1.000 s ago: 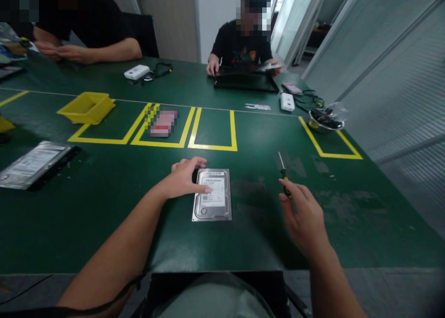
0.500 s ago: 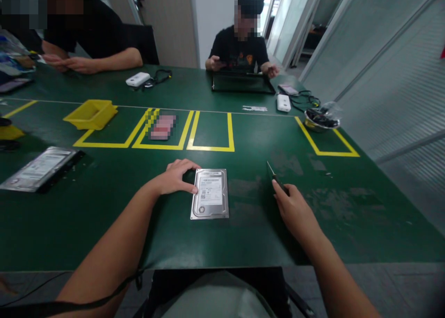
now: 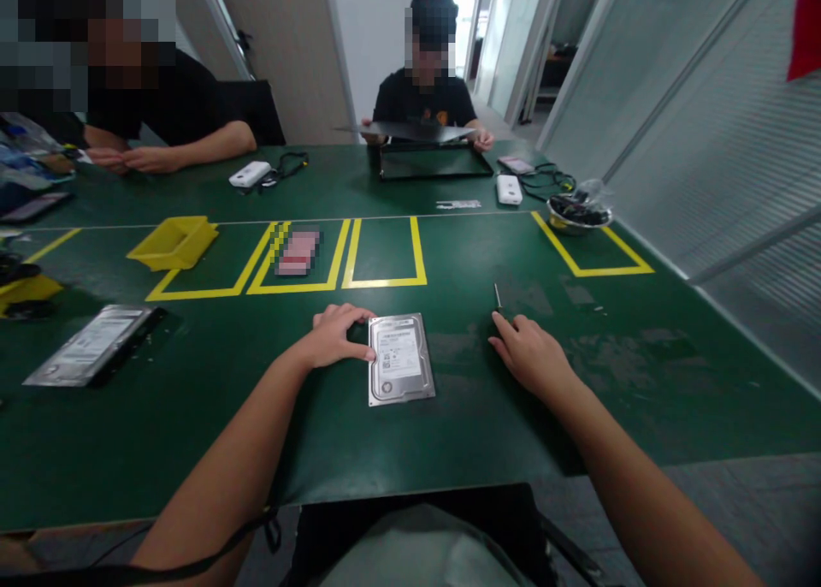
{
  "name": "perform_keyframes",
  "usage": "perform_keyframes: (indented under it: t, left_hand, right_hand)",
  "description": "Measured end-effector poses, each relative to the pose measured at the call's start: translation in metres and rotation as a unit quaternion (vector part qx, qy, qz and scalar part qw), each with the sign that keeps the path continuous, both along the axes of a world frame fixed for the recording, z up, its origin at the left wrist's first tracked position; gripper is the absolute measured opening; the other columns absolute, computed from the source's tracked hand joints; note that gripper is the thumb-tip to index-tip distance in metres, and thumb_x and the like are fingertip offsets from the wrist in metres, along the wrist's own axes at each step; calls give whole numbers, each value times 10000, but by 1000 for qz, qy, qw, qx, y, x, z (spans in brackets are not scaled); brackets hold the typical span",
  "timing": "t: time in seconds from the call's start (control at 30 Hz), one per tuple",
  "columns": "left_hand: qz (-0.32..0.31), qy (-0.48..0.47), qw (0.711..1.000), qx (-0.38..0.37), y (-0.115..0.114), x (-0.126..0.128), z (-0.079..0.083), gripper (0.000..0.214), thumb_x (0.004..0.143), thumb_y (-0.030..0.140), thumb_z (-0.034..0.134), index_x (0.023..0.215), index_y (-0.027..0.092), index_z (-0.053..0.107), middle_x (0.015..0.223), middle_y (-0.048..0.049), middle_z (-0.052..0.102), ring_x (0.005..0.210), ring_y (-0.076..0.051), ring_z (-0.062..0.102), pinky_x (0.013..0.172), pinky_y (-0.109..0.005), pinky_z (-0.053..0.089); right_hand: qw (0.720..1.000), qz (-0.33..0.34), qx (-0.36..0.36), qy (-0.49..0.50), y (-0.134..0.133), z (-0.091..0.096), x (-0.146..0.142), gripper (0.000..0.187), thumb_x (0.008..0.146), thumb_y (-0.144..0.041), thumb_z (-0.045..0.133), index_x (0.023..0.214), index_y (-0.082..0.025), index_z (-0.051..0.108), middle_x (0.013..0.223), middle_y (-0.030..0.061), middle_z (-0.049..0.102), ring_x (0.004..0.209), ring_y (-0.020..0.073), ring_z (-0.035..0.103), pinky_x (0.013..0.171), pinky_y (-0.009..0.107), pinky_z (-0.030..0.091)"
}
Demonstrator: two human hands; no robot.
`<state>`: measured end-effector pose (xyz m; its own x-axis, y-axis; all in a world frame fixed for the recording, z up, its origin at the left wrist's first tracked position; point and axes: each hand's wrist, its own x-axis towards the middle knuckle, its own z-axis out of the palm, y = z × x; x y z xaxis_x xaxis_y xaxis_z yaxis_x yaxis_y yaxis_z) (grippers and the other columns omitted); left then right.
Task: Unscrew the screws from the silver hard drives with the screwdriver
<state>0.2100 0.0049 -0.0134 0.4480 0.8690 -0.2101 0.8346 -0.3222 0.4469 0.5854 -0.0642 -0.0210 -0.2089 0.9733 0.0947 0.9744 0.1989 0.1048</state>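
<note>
A silver hard drive (image 3: 403, 360) with a white label lies flat on the green table in front of me. My left hand (image 3: 337, 337) grips its left side, the thumb on the left edge and the fingers at the upper left corner. To the right of the drive, my right hand (image 3: 529, 352) is closed around a screwdriver (image 3: 497, 298). Its thin metal shaft points away from me, apart from the drive, and most of its handle is hidden by the fingers.
A second hard drive (image 3: 90, 347) lies at the left with small bits beside it. Farther back are a yellow bin (image 3: 174, 243), a pink object (image 3: 298, 253) and a metal bowl (image 3: 579, 217) of dark parts. Two people sit across the table; one holds a dark panel (image 3: 416, 132).
My right hand has turned, and the screwdriver shaft now points straighter away from me. The left hand stays on the hard drive. The person opposite has lifted a dark panel. The camera view has shifted.
</note>
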Motion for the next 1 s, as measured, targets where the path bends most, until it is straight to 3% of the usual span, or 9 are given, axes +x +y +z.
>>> perform_keyframes:
  t: [0.2,0.67,1.0]
  left_hand:
    - [10,-4,1000,2,-2,7,1,761,681,709,694,1332,336,563,1228,-70,566,1131,-332,450,948,-436,323]
    - [59,2,998,-12,-5,21,5,733,677,650,724,1340,382,567,1212,-67,585,1166,-373,459,958,-491,326]
    - [69,-58,996,30,-14,16,-9,713,705,672,722,1317,331,587,1261,-46,607,1201,-338,469,1021,-495,285]
  right_hand:
    - [999,-31,24,37,11,-8,4,495,1029,-379,308,1415,-148,518,1069,154,584,892,230,563,730,319,421]
    - [993,-38,25,110,14,-11,16,496,1010,-407,351,1415,-178,523,1097,138,582,891,219,577,759,320,443]
    - [990,-34,38,131,17,-18,20,573,986,-449,395,1461,-135,457,1120,156,579,966,260,582,823,353,473]
